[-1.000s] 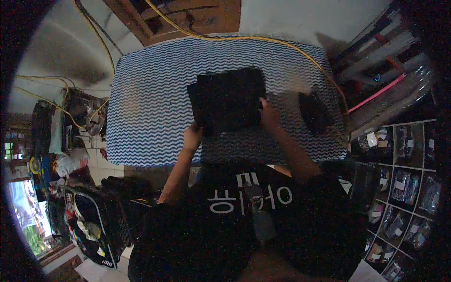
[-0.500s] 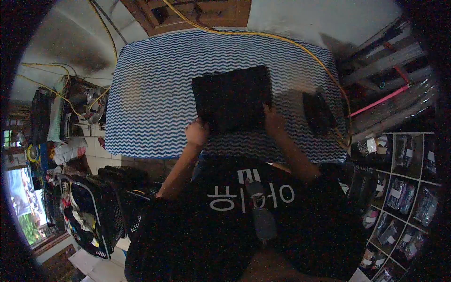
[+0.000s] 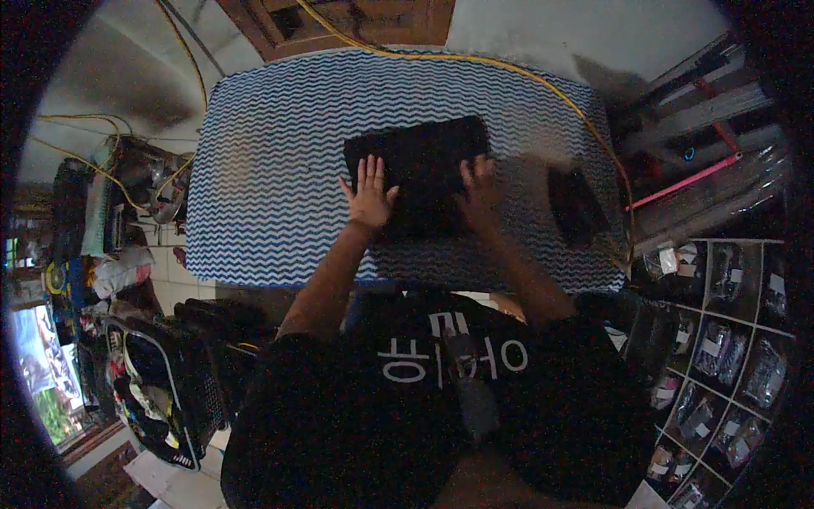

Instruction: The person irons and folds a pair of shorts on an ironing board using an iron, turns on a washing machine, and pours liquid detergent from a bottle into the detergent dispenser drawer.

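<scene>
A black, roughly rectangular piece that looks like folded cloth (image 3: 424,170) lies on the blue-and-white zigzag table cover (image 3: 280,170). My left hand (image 3: 370,197) rests flat on its left side, fingers spread and pointing away from me. On its right side lies my right hand (image 3: 481,193), fingers apart and a little blurred. Neither hand grips anything. To the right on the cover sits a dark iron-like object (image 3: 577,205), its details lost in shadow.
A yellow cable (image 3: 500,64) runs along the table's far and right edges. Black baskets (image 3: 170,382) stand at the lower left. Shelves with bagged items (image 3: 721,348) are at the lower right, below a ladder-like metal frame (image 3: 704,119).
Both hands have let go of the cloth's near corners and moved forward onto its top, with the fingers opened out. The cloth now lies flat and looks slightly shifted.
</scene>
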The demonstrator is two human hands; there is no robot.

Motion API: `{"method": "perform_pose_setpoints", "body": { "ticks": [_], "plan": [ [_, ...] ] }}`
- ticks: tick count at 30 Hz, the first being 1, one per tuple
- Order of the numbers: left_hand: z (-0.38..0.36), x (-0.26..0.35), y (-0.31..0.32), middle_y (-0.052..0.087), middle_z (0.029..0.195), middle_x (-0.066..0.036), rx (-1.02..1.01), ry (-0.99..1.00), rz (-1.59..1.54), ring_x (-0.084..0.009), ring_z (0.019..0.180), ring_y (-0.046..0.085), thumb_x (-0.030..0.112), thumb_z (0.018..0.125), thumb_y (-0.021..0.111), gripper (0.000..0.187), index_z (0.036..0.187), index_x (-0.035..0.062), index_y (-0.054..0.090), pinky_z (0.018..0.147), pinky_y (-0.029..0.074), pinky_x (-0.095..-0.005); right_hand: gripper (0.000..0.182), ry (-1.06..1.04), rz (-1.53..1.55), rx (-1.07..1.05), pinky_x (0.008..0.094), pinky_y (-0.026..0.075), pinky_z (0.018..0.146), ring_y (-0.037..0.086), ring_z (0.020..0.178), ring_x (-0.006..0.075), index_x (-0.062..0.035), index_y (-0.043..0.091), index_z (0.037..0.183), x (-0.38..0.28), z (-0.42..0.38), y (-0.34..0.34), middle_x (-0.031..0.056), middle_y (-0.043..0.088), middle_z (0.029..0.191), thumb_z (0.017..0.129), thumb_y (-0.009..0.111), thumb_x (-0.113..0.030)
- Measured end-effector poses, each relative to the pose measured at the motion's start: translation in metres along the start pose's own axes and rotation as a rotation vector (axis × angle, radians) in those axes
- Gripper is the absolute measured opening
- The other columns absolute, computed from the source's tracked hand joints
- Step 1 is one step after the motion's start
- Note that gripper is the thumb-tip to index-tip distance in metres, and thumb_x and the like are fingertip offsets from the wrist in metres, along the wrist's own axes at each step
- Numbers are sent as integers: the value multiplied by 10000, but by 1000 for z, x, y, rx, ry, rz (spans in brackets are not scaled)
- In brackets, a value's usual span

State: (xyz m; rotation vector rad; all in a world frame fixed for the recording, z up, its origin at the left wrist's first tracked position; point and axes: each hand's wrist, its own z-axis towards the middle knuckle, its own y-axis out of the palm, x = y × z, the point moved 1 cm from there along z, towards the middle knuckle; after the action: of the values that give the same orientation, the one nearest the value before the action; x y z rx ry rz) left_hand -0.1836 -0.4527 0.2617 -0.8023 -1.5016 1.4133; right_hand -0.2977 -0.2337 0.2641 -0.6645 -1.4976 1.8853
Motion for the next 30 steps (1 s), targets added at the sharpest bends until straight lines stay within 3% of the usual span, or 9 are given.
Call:
{"method": "perform_pose_setpoints", "body": {
  "ticks": [5, 7, 8, 11, 14, 17, 22, 27, 30],
  "plan": [
    [-37, -72, -18, 223, 1420, -173, 237, -172, -160, -356, 1317, 177, 315, 856, 496, 606, 1375, 118, 254, 954, 109, -669, 631, 520, -44, -91, 463, 298, 981, 382, 1197, 313, -67, 344, 1318, 142, 5, -87, 172, 431, 1264, 808, 584, -351],
    [-59, -127, -4, 448, 1259, -203, 391, -65, -447, -342, 1178, 415, 171, 858, 510, 423, 1248, 36, 420, 946, 335, -433, 630, 628, 69, -242, 446, 348, 959, 452, 1153, 316, -55, 358, 1307, 173, -3, -116, 184, 495, 1214, 799, 608, -333],
    [-71, -145, 4, 488, 1213, -191, 348, -230, -666, -308, 1107, 473, 140, 859, 502, 386, 1220, 18, 440, 907, 368, -377, 619, 632, 117, -323, 436, 355, 955, 473, 1135, 310, -50, 369, 1301, 182, -9, -123, 182, 513, 1194, 805, 605, -334],
    [-105, -172, -4, 539, 1153, -159, 363, -441, -965, -234, 1003, 543, 94, 858, 488, 345, 1183, -15, 458, 861, 406, -315, 612, 340, 462, -226, 390, 358, 961, 472, 1138, 304, -39, 405, 1277, 200, -13, -113, 171, 512, 1202, 801, 604, -369],
    [-116, -182, -32, 549, 1130, -130, 385, -588, -983, -198, 988, 541, 60, 847, 484, 343, 1174, -38, 453, 845, 418, -305, 567, -2, 347, -220, 383, 365, 946, 478, 1113, 339, -42, 464, 1228, 199, -1, -92, 184, 517, 1187, 792, 611, -374],
    [-124, -212, -16, 543, 1118, -129, 540, -558, -1217, -209, 1002, 535, 41, 847, 476, 316, 1156, -21, 470, 834, 424, -308, 560, -170, 183, -218, 383, 405, 883, 530, 1037, 334, -34, 516, 1170, 113, 21, -127, 194, 558, 1118, 766, 629, -405],
    [-116, -188, -59, 537, 1128, -115, 576, -739, -1348, -207, 1026, 528, 60, 860, 484, 284, 1135, -11, 484, 841, 418, -318, 541, -245, 266, -401, 453, 460, 640, 599, 745, 354, -43, 606, 828, -38, 47, -129, 170, 614, 758, 667, 629, -559],
    [-125, -200, -46, 548, 1120, -109, 594, -444, -1062, -196, 988, 538, 69, 877, 487, 285, 1148, -19, 479, 836, 419, -296, 451, -430, 448, -340, 441, 479, 628, 610, 708, 345, -26, 628, 785, -138, 33, -65, 168, 618, 733, 676, 661, -463],
    [-146, -197, -41, 548, 1122, -118, 537, -580, -1043, -197, 995, 542, 44, 870, 479, 289, 1151, -27, 474, 829, 430, -290, 455, -443, 427, -339, 441, 481, 652, 614, 738, 344, -29, 624, 810, -146, 41, -61, 163, 625, 777, 680, 664, -464]
  ]
}}
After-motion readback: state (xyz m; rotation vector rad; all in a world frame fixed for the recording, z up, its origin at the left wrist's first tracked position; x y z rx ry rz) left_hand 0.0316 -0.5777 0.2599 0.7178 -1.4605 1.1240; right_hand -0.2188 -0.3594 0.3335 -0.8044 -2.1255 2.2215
